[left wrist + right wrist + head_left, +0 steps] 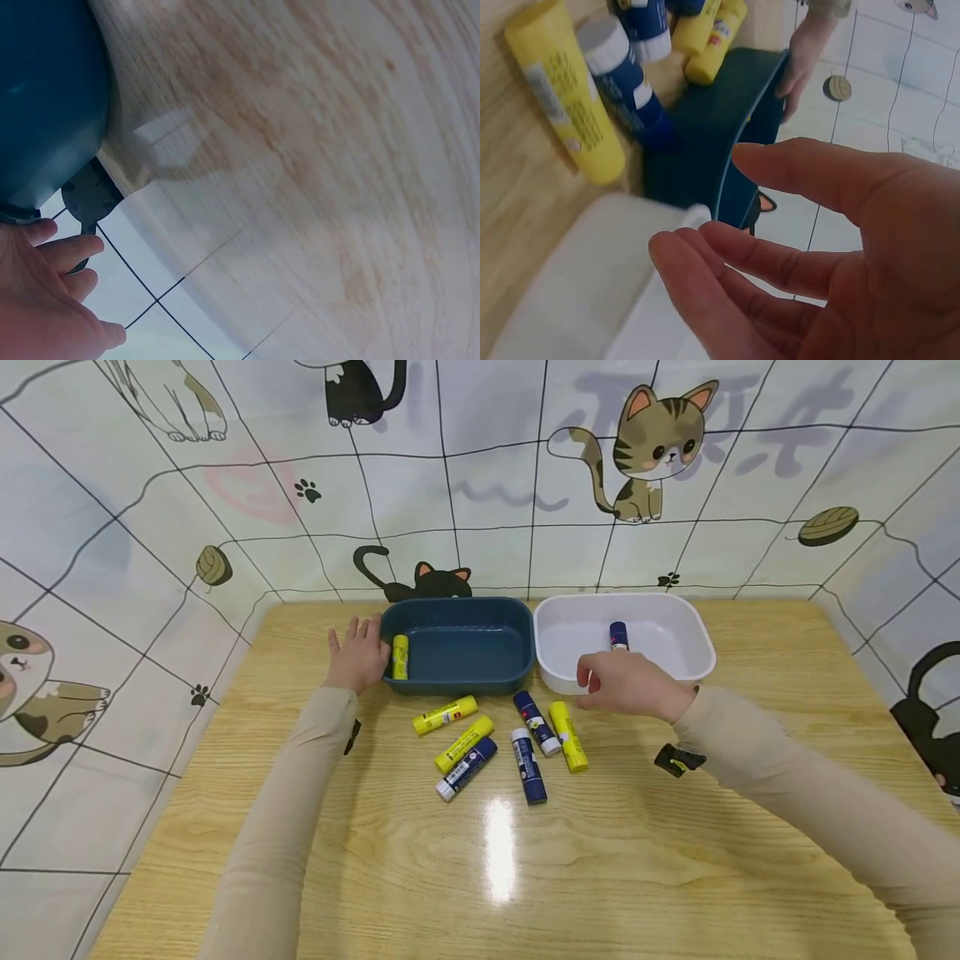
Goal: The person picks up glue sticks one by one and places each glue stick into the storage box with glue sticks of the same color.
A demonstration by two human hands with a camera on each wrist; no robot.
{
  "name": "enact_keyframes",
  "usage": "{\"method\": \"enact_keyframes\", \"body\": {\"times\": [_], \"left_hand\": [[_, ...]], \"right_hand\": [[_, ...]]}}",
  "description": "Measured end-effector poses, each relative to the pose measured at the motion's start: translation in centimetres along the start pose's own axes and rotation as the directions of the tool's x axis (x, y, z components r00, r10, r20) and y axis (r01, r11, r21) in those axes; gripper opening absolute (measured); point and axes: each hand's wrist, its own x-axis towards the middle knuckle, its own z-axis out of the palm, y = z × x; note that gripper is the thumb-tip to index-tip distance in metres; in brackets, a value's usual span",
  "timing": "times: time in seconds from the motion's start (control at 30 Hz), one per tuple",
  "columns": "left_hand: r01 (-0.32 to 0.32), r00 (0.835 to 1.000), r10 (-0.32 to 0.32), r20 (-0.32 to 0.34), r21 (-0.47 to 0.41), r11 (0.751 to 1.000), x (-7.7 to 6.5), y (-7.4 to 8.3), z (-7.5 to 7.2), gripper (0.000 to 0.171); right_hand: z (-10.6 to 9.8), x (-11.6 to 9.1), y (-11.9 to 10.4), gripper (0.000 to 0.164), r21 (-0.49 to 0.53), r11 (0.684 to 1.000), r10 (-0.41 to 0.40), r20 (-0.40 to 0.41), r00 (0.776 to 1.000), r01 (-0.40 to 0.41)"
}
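My left hand (358,653), fingers spread, rests against the left end of a dark blue bin (457,687). A yellow glue stick (401,658) stands inside that bin by its left wall. Over the front rim of the white bin (555,643) hovers my right hand (626,682). Its thumb and fingers are bent and apart, with nothing between them in the right wrist view. Beyond this hand a dark blue glue stick (618,634) sits in the white bin, its lower part hidden. Several glue sticks lie before the bins, among them a yellow one (568,737) and a navy one (528,766).
The two bins stand side by side at the back of the wooden table (600,860). More glue sticks, yellow (445,715) and navy (467,769), lie in front of the dark blue bin. A cat-print curtain (487,485) rises behind and at both sides.
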Motion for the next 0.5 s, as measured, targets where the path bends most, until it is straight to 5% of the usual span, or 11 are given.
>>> {"method": "enact_keyframes", "body": {"times": [0.3,0.5], "left_hand": [[0.003,1.000,-0.003,-0.004,-0.010,1.000,-0.2,0.0,0.0,0.056],[0.000,1.000,0.000,-0.009,-0.019,1.000,-0.1,0.0,0.1,0.056]], "right_hand": [[2.9,0.4,-0.9,0.029,0.025,1.000,0.011,0.071,0.997,-0.013],[5.1,0.9,-0.4,0.029,-0.010,1.000,0.028,0.004,1.000,-0.028]]}}
